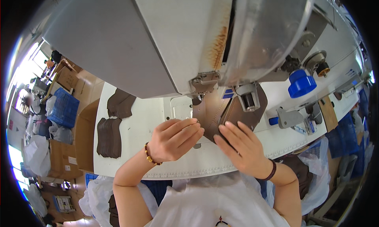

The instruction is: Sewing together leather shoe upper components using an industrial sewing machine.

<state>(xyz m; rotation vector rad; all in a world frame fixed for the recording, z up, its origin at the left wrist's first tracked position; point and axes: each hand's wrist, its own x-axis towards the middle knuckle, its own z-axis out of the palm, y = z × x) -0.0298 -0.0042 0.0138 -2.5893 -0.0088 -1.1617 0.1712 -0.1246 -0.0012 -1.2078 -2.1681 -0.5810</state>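
Right hand (245, 151), fingers spread at five o'clock, should flatten the panel (209, 120); left hand (173, 140), eight o'clock: grip unclear.

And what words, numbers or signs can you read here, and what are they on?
Nothing is clear enough to quote.
White table, curved front edge: ruler marks, any numbers too small to read.
Cardboard box on the left: white label, too small.
Small box on the table's right: markings too blurred.
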